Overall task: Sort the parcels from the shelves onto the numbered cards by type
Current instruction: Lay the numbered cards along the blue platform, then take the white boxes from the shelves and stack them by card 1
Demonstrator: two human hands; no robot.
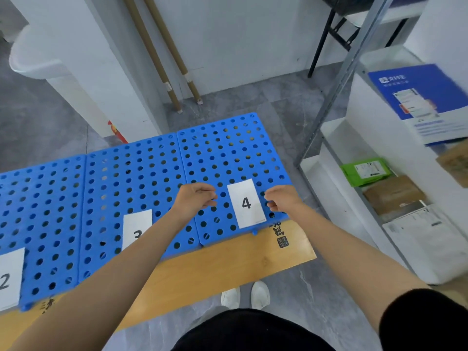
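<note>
Smooth white paper card marked 4 [246,203] flat on perforated blue plastic panel [228,148], near its front right corner, between left hand [193,198] and right hand [283,200], both loosely curled, empty. Parcels [393,193] on shelves, right.

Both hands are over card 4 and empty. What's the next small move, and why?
Probably reach the right hand toward the green parcel on the shelf at right. Both it and the left hand hold nothing, card 4 is bare, and that parcel lies nearest.
</note>
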